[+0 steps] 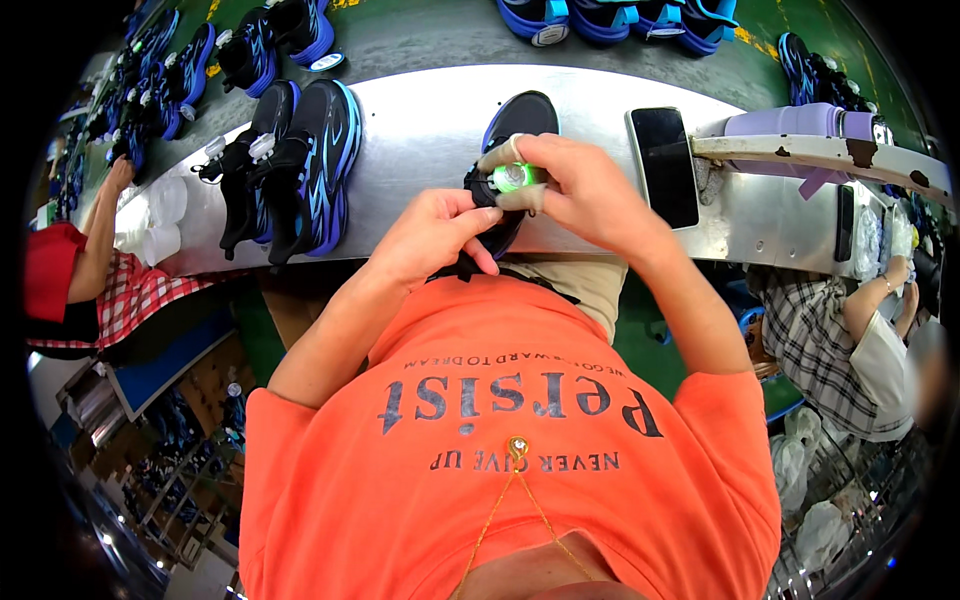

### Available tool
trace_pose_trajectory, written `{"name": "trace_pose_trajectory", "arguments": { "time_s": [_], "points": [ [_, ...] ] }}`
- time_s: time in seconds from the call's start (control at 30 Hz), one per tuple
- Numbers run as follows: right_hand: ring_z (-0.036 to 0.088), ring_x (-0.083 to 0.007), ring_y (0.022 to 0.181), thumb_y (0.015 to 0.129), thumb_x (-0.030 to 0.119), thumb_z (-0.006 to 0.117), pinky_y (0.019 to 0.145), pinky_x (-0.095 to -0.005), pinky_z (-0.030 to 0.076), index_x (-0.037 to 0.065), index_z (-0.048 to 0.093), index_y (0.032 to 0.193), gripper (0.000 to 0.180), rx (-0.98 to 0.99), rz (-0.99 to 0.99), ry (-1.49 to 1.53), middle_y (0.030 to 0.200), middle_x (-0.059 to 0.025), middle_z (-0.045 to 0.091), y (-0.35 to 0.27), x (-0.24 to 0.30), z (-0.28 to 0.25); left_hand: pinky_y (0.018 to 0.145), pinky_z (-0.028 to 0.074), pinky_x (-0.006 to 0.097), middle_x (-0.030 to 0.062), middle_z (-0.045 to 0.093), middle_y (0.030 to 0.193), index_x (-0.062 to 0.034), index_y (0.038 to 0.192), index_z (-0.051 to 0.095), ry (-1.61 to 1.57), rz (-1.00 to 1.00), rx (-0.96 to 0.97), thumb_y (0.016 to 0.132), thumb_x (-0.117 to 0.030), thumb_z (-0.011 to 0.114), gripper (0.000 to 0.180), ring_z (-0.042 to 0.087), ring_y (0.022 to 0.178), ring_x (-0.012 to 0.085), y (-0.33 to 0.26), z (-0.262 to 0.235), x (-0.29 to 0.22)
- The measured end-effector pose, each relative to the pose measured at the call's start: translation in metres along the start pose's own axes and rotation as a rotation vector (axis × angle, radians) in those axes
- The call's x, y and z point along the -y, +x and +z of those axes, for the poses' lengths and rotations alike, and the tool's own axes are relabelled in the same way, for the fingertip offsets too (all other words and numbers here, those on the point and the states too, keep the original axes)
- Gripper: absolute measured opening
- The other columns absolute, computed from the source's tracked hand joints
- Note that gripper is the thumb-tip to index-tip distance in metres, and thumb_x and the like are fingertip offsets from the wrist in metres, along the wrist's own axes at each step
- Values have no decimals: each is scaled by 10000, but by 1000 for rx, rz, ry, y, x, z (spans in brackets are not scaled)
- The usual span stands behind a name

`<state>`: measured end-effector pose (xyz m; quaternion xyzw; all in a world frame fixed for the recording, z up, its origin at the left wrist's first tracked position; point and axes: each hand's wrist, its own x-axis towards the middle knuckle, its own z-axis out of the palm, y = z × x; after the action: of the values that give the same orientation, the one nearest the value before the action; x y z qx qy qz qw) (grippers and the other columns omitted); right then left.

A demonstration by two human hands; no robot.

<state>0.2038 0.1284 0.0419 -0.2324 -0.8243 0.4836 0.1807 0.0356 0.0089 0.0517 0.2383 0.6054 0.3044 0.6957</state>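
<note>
Left hand [432,232] pinches the black shoe [515,125]; right hand [580,185], at 3 o'clock, grips its green dial [513,177] (fingers closed).

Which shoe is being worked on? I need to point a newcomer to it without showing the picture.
Find the curved metal bench. At its near edge lies one black-and-blue shoe, under the left hand and right hand. Unlike the pair further left, it lies alone, with a green dial.
</note>
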Motion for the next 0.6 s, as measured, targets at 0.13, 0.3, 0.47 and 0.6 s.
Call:
{"name": "trace_pose_trajectory", "arguments": {
  "time_s": [0.13,0.3,0.47,0.6],
  "points": [
    [512,-203,674,741,240,774,614,-328,439,99,656,1057,366,58,97,-119,780,-83,570,7,3,0,387,267,164,33,641,785,4,1059,650,-23,-46,-30,962,-209,560,251,673,616,111,-1,-2,-6],
    [506,-195,641,744,241,773,606,-310,443,97,661,1069,373,33,80,-108,791,-77,578,7,-1,9,395,372,177,66,669,875,18,1081,635,-56,-42,31,964,-202,549,263,697,655,148,3,-9,-1],
    [542,-182,675,756,192,754,610,-297,447,95,673,1015,289,51,68,-56,827,-67,601,17,5,3,428,465,203,101,678,969,35,1098,623,-74,-58,42,968,-190,532,275,707,709,172,7,-16,-2],
    [526,-171,667,755,188,756,616,-290,448,99,672,1040,310,36,33,-86,848,-60,553,18,-4,14,430,470,207,102,678,973,38,1099,624,-53,-51,53,972,-189,525,278,708,729,174,10,-22,2]
  ]
}}
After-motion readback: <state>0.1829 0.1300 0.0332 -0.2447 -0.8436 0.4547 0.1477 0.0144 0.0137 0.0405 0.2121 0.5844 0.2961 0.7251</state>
